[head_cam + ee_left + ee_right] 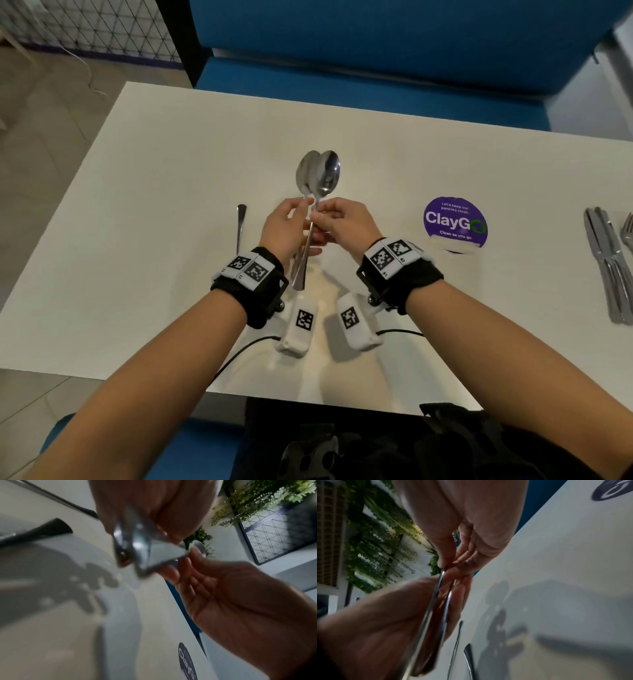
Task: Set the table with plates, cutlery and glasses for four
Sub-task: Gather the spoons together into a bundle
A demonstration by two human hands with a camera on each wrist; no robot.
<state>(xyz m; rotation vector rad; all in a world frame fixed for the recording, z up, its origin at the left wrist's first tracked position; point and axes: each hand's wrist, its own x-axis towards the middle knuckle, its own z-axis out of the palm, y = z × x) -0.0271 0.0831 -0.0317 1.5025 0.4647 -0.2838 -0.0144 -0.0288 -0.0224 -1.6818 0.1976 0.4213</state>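
Above the middle of the white table (178, 212) my left hand (303, 207) grips a small bundle of steel spoons (318, 174) by their handles, bowls pointing away from me. My right hand (320, 215) pinches the neck of the front spoon between thumb and forefinger. In the left wrist view the blurred handle ends (137, 545) stick out below my left hand (137, 507), with my right hand (223, 595) beside them. The right wrist view has my right hand (447, 566) pinching a thin handle (435, 601). One spoon handle (240, 222) lies on the table to the left of my hands.
Knives (606, 267) and a fork (628, 229) lie in a group at the table's right edge. A purple round ClayGo sticker (455, 222) is on the table right of my hands. A blue bench (376, 75) runs along the far side.
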